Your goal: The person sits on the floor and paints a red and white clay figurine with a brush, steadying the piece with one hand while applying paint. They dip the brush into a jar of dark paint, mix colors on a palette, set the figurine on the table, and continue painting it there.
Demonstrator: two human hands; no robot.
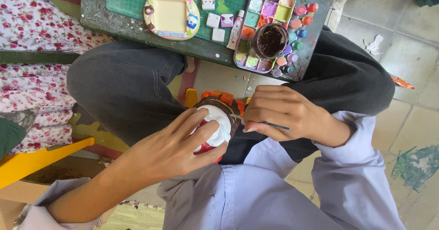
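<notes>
Head view: paint palette (256, 33) and cup (270, 40) beyond figurine (219, 120)

figurine (219, 120) — white, brown, red, orange — on lap, gripped | thin brush (263, 123) — tip touching figurine

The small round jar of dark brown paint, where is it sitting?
The jar of dark brown paint stands on the colourful paint palette, upper right of centre, on the small green table.
</notes>
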